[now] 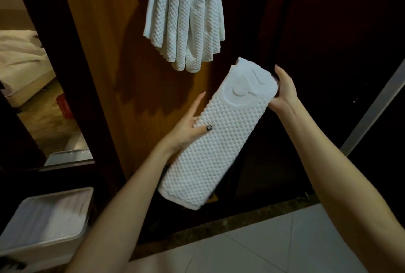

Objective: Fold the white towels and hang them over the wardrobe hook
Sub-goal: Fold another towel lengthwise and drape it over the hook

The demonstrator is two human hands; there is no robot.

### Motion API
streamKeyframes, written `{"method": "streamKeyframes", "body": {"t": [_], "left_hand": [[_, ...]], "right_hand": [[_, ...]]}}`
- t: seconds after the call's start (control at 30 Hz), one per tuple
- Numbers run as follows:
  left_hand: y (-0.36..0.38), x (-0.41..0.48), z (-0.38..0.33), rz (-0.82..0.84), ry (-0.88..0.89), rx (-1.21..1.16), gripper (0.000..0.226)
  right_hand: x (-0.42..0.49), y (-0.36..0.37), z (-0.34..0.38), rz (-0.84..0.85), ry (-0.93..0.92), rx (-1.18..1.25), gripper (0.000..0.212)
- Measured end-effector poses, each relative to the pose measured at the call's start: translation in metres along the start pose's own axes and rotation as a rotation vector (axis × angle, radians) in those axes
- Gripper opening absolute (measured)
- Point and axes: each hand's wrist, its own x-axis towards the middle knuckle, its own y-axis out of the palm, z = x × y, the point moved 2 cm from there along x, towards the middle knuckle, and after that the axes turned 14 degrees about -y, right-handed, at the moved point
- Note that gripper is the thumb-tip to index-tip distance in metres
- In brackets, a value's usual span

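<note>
The person stands with both bare forearms stretched forward and up, the two hands well apart. The left hand [188, 125] holds the folded towel [214, 141] near its middle, with the thumb laid across the front and the long fingers straight behind the edge. The right hand [283, 90] grips the towel's upper end from the side, wrist bent inward and fingertips pointing up.

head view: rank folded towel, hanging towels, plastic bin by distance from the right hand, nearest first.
1. folded towel: the right hand grips its upper end.
2. hanging towels: above the hand and to its left, on the wardrobe.
3. plastic bin: far lower left, down at floor level.
</note>
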Motion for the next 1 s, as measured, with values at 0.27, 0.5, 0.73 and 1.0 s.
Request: {"method": "streamKeyframes", "body": {"t": [0.27,0.5,0.73,1.0], "left_hand": [[-0.071,0.002,-0.030,-0.003,-0.185,0.237,0.039],[-0.111,0.008,-0.092,-0.009,-0.186,0.261,0.037],[-0.165,0.026,-0.152,-0.073,-0.130,0.298,0.035],[-0.208,0.047,-0.247,-0.208,0.003,0.372,0.022]], "right_hand": [[-0.014,-0.026,-0.025,-0.209,0.058,0.082,0.058],[-0.007,-0.001,-0.029,-0.241,-0.384,-0.025,0.099],[0.019,0.052,0.004,-0.070,-0.515,-0.200,0.066],[0.080,0.133,0.060,0.076,-0.735,-0.372,0.049]]}}
